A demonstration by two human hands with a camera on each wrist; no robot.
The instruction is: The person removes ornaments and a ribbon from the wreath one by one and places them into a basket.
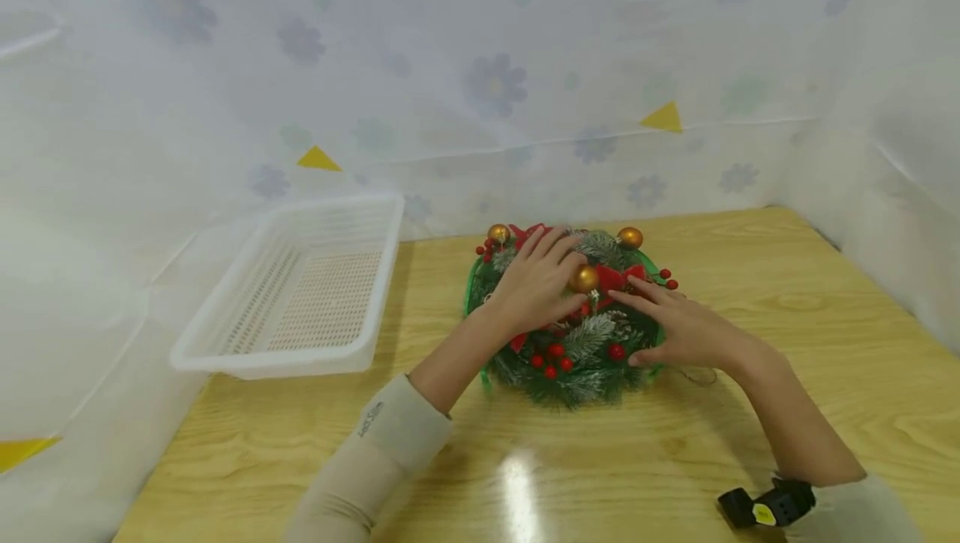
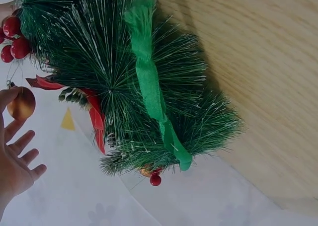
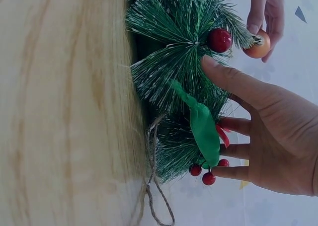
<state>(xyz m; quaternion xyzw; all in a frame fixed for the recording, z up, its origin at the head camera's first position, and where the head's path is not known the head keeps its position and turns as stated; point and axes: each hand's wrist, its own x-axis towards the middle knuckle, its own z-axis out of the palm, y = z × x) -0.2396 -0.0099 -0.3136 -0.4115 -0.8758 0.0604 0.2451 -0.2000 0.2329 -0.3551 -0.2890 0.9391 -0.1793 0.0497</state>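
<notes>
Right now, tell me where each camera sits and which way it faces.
Head: worn on the head, looking forward and down at the wreath on the table; both forearms, left hand and right hand show.
Left wrist: beside the wreath's edge, looking along the tabletop; left fingers show.
Right wrist: low at the wreath's other edge; the right hand shows, left fingertips beyond.
Shared: all three see the wreath and the gold bauble.

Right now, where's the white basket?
In the head view the white basket sits on the left side of the wooden table, against the backdrop, apart from the wreath that both hands rest on to its right.
</notes>
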